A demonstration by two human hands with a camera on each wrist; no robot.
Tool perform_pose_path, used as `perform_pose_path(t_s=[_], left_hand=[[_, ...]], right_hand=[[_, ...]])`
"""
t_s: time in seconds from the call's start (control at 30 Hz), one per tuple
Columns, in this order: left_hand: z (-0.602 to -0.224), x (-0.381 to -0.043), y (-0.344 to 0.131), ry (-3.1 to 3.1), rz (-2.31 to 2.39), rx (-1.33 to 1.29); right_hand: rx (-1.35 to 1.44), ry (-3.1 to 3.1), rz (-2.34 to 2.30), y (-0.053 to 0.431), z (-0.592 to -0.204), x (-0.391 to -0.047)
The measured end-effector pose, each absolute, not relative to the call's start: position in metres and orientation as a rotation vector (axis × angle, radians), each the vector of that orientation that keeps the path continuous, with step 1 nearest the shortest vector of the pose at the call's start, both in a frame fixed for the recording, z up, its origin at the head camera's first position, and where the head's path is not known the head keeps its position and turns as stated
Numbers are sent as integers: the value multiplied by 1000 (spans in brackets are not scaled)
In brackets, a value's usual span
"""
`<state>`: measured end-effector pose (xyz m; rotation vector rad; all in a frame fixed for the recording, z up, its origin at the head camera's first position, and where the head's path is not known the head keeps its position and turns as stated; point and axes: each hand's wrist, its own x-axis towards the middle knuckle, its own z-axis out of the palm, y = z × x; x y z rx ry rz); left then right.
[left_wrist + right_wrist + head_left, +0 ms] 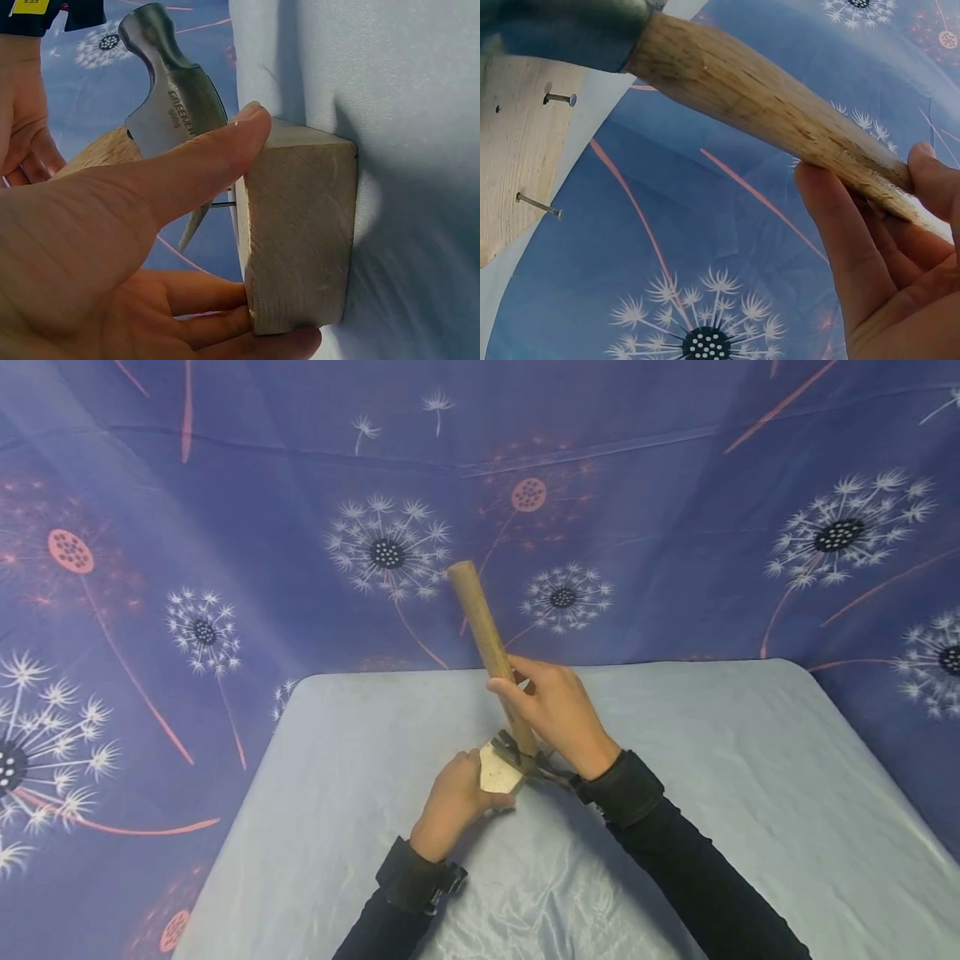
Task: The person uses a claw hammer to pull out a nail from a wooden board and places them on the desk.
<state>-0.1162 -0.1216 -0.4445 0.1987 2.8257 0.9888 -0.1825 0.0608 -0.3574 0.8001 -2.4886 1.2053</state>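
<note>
My left hand (453,797) grips a pale wooden block (300,232) on the table, thumb over one face and fingers along the other side. With thumb and fingers my right hand (562,710) holds the wooden handle of a claw hammer (483,622), which rises and leans to the left. In the left wrist view the metal hammer head (169,97) sits against the block, its claw beside a thin nail (223,204). Two nails, an upper nail (560,98) and a lower bent-looking nail (538,204), stick out of the block in the right wrist view.
A pale blue shiny cloth (360,735) covers the table and is wrinkled near the front. Behind and at both sides hangs a blue curtain (645,460) with dandelion prints. Both wrists wear black bands.
</note>
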Motion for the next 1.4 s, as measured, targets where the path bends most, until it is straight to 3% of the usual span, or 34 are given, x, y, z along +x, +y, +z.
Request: perform_pose_path(t_s=[0.73, 1.4], left_hand=[[-448, -118, -124, 2787, 1088, 196], [-446, -122, -120, 2881, 894, 251]], right_hand=[[801, -2407, 1246, 70, -364, -160], [824, -2255, 1217, 77, -374, -153]])
